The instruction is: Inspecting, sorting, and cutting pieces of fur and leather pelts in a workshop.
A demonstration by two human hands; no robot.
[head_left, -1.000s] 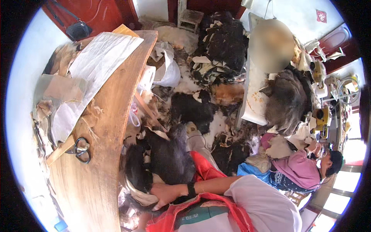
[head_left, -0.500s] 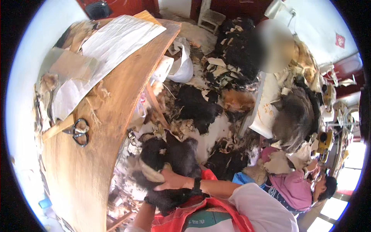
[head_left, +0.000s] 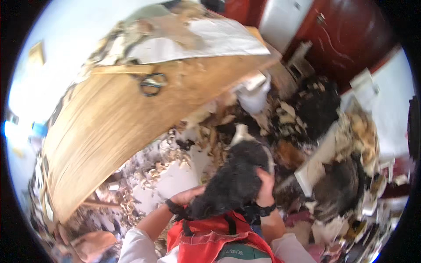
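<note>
A black fur pelt (head_left: pixel 234 177) with a pale hide edge is held up in front of my red apron (head_left: pixel 199 239). My right hand (head_left: pixel 265 186) is closed on the pelt's right side, thumb lying over the fur. At the lower left edge, my left hand (head_left: pixel 188 195) grips the same pelt, its fingertips partly hidden by the fur. Dark bands circle both wrists. Motion smears the picture somewhat.
To the left stands a wooden table (head_left: pixel 118 118) with black-handled scissors (head_left: pixel 152 84), a wooden strip (head_left: pixel 123 69) and white sheets (head_left: pixel 228 39). Fur scraps (head_left: pixel 127 206) litter the floor. A white bag (head_left: pixel 254 96), an orange-brown fur (head_left: pixel 289 153) and a grey-brown pelt (head_left: pixel 335 188) lie beyond.
My view has swung left, so the table sits higher in the picture. The dark fur has been lifted and spread, and both hands now show apart at its two sides.
</note>
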